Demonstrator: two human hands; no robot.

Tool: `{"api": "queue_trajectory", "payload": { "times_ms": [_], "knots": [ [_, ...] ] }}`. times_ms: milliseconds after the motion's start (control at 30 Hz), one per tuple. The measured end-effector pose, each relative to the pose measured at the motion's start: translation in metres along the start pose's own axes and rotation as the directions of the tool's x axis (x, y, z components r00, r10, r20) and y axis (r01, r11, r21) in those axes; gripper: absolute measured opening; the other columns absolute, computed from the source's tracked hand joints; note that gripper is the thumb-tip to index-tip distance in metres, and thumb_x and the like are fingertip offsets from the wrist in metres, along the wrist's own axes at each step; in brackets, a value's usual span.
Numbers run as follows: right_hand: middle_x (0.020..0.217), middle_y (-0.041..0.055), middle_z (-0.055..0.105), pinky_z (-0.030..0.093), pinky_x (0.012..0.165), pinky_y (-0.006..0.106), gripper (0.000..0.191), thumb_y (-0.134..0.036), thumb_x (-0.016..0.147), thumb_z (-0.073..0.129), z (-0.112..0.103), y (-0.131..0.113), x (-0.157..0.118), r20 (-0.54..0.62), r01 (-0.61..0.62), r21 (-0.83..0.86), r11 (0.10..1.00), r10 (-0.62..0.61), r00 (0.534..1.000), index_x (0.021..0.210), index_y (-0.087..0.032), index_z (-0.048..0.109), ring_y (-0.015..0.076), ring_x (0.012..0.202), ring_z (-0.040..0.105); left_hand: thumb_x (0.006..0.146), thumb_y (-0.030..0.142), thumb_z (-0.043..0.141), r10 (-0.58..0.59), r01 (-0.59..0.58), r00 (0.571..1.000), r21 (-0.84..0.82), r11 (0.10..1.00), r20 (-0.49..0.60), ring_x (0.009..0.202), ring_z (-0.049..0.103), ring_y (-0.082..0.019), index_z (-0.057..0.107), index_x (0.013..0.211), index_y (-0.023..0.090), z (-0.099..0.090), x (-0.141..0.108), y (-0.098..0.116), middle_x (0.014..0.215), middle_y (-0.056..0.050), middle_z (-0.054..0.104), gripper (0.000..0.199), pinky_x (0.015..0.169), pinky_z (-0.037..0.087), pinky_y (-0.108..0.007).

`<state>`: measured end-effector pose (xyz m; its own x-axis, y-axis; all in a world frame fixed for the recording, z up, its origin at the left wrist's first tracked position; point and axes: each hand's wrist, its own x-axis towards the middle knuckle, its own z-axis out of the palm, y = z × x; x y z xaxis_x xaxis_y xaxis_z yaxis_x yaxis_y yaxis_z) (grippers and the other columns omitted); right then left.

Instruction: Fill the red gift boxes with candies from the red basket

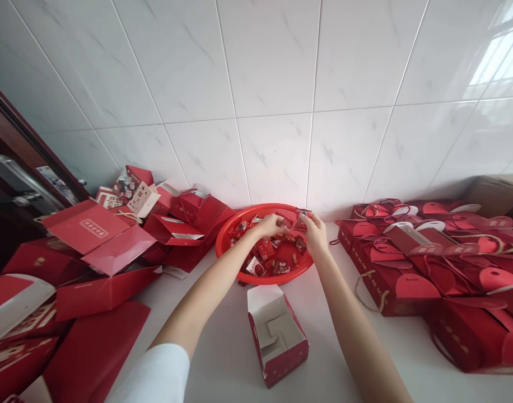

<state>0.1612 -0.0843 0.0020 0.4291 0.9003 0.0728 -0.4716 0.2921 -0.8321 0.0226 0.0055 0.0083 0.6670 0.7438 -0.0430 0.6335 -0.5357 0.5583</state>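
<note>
A red plastic basket (224,235) with a perforated wall stands against the tiled wall, with several red-wrapped candies (265,248) and a few loose peanuts in it. Over its back part, my left hand (274,225) has its fingers closed around something small and reddish, mostly hidden by the fingers. At the basket's right side, my right hand (316,234) pinches a small red candy packet (302,214) between thumb and fingers. In front of the basket, between my forearms, sits an open red box (284,358) with a white inside; only its folded bottom flaps show within.
On the left lies a loose pile of red cardboard boxes (109,291), some open, beside a dark door with a metal handle (25,179). To the right, rows of closed red gift boxes (391,280) with rope handles stand close together. A brown carton (495,193) is behind them.
</note>
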Motion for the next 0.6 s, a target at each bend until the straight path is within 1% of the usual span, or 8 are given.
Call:
{"api": "queue_trajectory", "payload": {
  "times_ms": [67, 167, 200, 267, 400, 467, 500, 600],
  "knots": [
    [0.07, -0.0024, 0.069, 0.052, 0.059, 0.024, 0.031, -0.039, 0.054, 0.083, 0.0, 0.0, -0.001, 0.042, -0.026, 0.011, 1.0, 0.025, 0.999, 0.073, -0.02, 0.067, 0.0134, 0.064, 0.062, 0.085, 0.049, 0.064, 0.077, -0.095, 0.992, -0.191, 0.977, -0.099, 0.087, 0.065, -0.021, 0.069, 0.096, 0.014, -0.007, -0.003, 0.0, 0.09, -0.006, 0.072, 0.037, 0.078, 0.05, -0.031],
    [0.075, -0.0016, 0.072, 0.055, 0.059, 0.026, 0.032, -0.04, 0.055, 0.084, -0.001, -0.001, -0.002, 0.128, -0.098, -0.009, 0.995, 0.098, 0.987, 0.077, -0.022, 0.068, 0.0164, 0.068, 0.066, 0.081, 0.052, 0.066, 0.134, -0.202, 0.977, -0.507, 0.838, -0.167, 0.091, 0.065, -0.022, 0.071, 0.099, 0.014, -0.01, -0.004, 0.002, 0.096, -0.007, 0.073, 0.043, 0.084, 0.05, -0.035],
    [0.077, -0.0012, 0.073, 0.056, 0.06, 0.027, 0.033, -0.04, 0.056, 0.084, -0.001, -0.001, -0.002, 0.154, -0.115, -0.022, 0.993, 0.117, 0.981, 0.079, -0.022, 0.069, 0.0173, 0.07, 0.067, 0.079, 0.051, 0.068, 0.137, -0.203, 0.978, -0.562, 0.802, -0.157, 0.091, 0.065, -0.022, 0.072, 0.098, 0.014, -0.009, -0.003, 0.003, 0.095, -0.007, 0.073, 0.042, 0.085, 0.05, -0.035],
    [0.08, -0.0003, 0.074, 0.057, 0.062, 0.029, 0.034, -0.04, 0.057, 0.085, -0.002, -0.001, -0.002, 0.182, -0.131, -0.048, 0.99, 0.138, 0.974, 0.082, -0.023, 0.07, 0.0186, 0.072, 0.069, 0.078, 0.048, 0.07, 0.141, -0.187, 0.982, -0.571, 0.799, -0.124, 0.094, 0.065, -0.023, 0.073, 0.101, 0.015, -0.009, -0.003, 0.005, 0.098, -0.007, 0.074, 0.04, 0.087, 0.05, -0.036],
    [0.076, 0.0008, 0.074, 0.057, 0.057, 0.029, 0.032, -0.038, 0.058, 0.084, -0.002, 0.0, -0.001, 0.138, -0.115, -0.059, 0.992, 0.122, 0.983, 0.081, -0.021, 0.071, 0.019, 0.066, 0.069, 0.085, 0.046, 0.064, 0.114, -0.176, 0.978, -0.385, 0.906, -0.177, 0.108, 0.065, -0.024, 0.069, 0.119, 0.017, -0.022, -0.011, 0.004, 0.118, -0.009, 0.072, 0.044, 0.093, 0.049, -0.034],
    [0.072, 0.0007, 0.074, 0.056, 0.054, 0.029, 0.029, -0.036, 0.058, 0.083, -0.001, 0.0, -0.001, 0.105, -0.115, -0.04, 0.993, 0.119, 0.987, 0.078, -0.02, 0.071, 0.019, 0.063, 0.068, 0.088, 0.05, 0.06, -0.012, -0.013, 0.987, -0.15, 0.989, -0.163, 0.112, 0.064, -0.025, 0.069, 0.12, 0.02, -0.035, -0.02, -0.003, 0.124, -0.008, 0.071, 0.045, 0.094, 0.048, -0.031],
    [0.07, 0.0007, 0.073, 0.056, 0.053, 0.029, 0.028, -0.036, 0.057, 0.083, 0.0, -0.001, -0.001, 0.09, -0.12, -0.032, 0.992, 0.122, 0.988, 0.077, -0.02, 0.07, 0.0192, 0.063, 0.068, 0.086, 0.053, 0.061, -0.104, 0.103, 0.985, -0.015, 0.995, -0.135, 0.113, 0.064, -0.027, 0.07, 0.117, 0.02, -0.041, -0.026, -0.007, 0.124, -0.009, 0.072, 0.046, 0.094, 0.048, -0.032],
    [0.067, 0.0008, 0.073, 0.055, 0.051, 0.028, 0.025, -0.034, 0.057, 0.081, 0.003, -0.004, -0.003, 0.058, -0.132, -0.032, 0.991, 0.134, 0.989, 0.074, -0.02, 0.069, 0.0197, 0.062, 0.068, 0.069, 0.063, 0.073, -0.35, 0.35, 0.935, 0.246, 0.904, -0.045, 0.114, 0.064, -0.04, 0.075, 0.099, 0.016, -0.046, -0.041, -0.02, 0.119, -0.019, 0.072, 0.056, 0.093, 0.048, -0.04]
  ]
}}
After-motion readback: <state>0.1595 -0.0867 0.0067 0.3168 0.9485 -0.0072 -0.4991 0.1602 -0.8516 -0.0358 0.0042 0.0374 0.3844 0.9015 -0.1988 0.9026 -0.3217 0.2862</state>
